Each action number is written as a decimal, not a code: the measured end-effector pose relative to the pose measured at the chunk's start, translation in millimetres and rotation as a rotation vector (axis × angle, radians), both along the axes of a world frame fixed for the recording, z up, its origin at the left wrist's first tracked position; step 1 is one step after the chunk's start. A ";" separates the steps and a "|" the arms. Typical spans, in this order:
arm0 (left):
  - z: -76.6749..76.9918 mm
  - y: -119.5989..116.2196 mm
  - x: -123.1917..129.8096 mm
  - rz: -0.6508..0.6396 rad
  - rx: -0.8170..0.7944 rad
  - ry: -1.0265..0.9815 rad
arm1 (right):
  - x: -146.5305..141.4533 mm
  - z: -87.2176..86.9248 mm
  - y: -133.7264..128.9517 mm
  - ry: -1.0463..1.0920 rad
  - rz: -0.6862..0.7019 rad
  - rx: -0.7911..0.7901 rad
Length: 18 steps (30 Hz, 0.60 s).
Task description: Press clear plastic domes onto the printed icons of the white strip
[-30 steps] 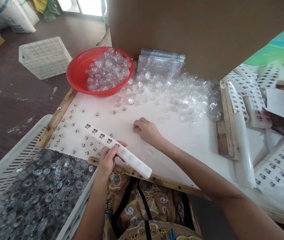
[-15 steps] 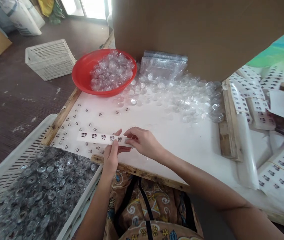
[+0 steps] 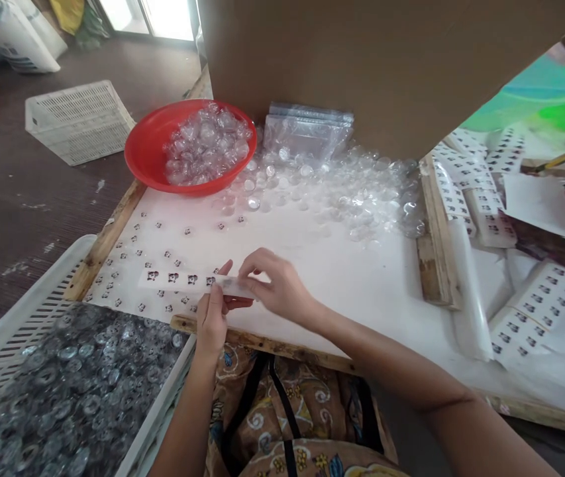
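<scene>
A white strip of panda stickers [image 3: 183, 279] lies across my left hand [image 3: 212, 324], held between the thumb on top and the fingers below. My right hand [image 3: 277, 285] pinches at the strip's right end, thumb and forefinger together. A greyish, blurred print sits between the two hands; whether it is lifting off the strip is too unclear to tell. Under and around the strip, clear discs with panda prints [image 3: 167, 254] are spread over the white tabletop [image 3: 302, 265]. Further back lie many plain clear discs [image 3: 361, 199].
A red basin [image 3: 138, 149] of clear domed pieces stands at the back left, beside clear plastic bags [image 3: 307, 132]. At lower left is a white crate [image 3: 78, 258] full of clear pieces. Wooden strips [image 3: 436, 238] edge the table. More sticker sheets [image 3: 535, 308] lie right.
The view has shifted slightly to the right. At the strip's right end, the print nearest my right hand was sharp and now is a faint blur. Both hands keep hold of the strip.
</scene>
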<state>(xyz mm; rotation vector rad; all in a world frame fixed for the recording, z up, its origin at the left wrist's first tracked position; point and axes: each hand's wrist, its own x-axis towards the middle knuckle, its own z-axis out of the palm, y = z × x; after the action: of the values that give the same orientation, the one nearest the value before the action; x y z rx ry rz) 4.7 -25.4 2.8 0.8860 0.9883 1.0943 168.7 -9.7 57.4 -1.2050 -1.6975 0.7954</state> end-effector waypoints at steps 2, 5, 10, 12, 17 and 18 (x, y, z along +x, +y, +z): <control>2.0 0.9 -0.2 0.040 0.000 -0.017 | 21.7 1.2 9.6 0.074 -0.111 -0.111; 3.4 2.9 -0.4 0.065 -0.001 -0.033 | 60.9 -5.8 23.2 -0.047 -0.238 -0.303; 1.1 4.3 -1.6 0.027 -0.006 -0.021 | 92.3 -26.6 30.2 -0.240 -0.240 -0.472; -0.4 4.0 -2.6 0.025 -0.004 -0.026 | 91.2 -30.6 31.0 -0.286 -0.231 -0.477; -1.3 3.4 -4.7 0.009 -0.009 -0.035 | 84.0 -34.4 34.8 -0.393 -0.236 -0.474; -1.0 3.4 -4.8 0.004 -0.008 -0.033 | 83.1 -35.5 35.2 -0.410 -0.232 -0.478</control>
<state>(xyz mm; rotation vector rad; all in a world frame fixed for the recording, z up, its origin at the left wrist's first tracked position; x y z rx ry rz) -0.1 -22.1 1.8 0.8578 0.9669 1.1041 251.8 25.5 21.9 -1.9668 -1.6867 0.8792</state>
